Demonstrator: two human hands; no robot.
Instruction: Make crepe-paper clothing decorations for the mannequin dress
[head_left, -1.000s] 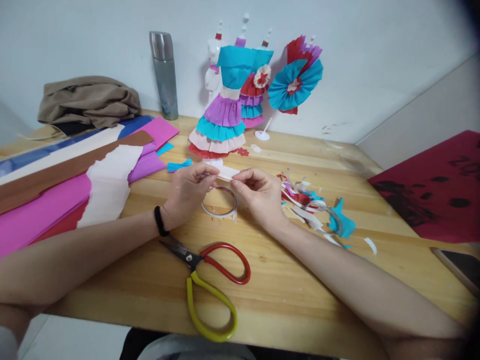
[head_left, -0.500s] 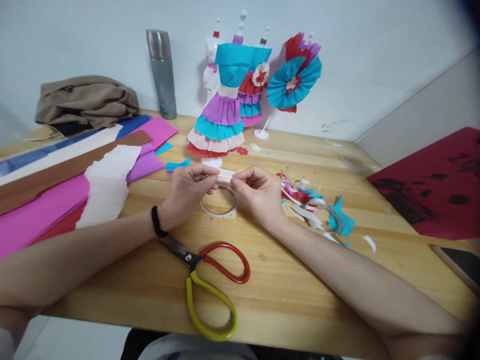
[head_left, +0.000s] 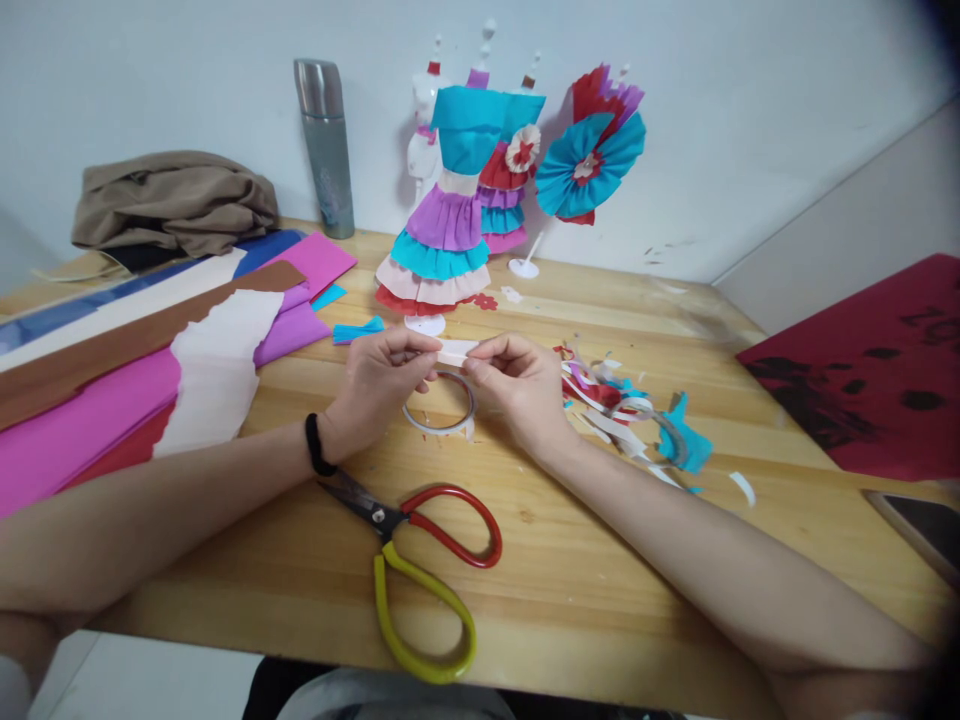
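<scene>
Between my two hands is a short pale strip of paper [head_left: 454,351]. My left hand [head_left: 382,385], with a black band at the wrist, pinches its left end. The fingers of my right hand [head_left: 521,390] are closed on the other end. Just below the strip, a roll of tape [head_left: 471,408] lies flat on the table, partly covered by my fingers. Nearer to me rest scissors [head_left: 384,522] with one red and one yellow handle, their blade tips hidden under my left wrist. Behind my hands stands a small dress form in a tiered paper dress [head_left: 450,220].
Coloured paper sheets [head_left: 97,400] spread over the left side, beside a brown cloth [head_left: 176,200] and a flask [head_left: 326,150]. Paper scraps [head_left: 615,410] lie right of my hands. Further right are a red bag [head_left: 862,380] and a phone [head_left: 919,525]. A flower-decorated form [head_left: 592,165] stands behind.
Almost nothing differs. Both hands keep the paper strip in nearly the same place, and the whole view has shifted very slightly.
</scene>
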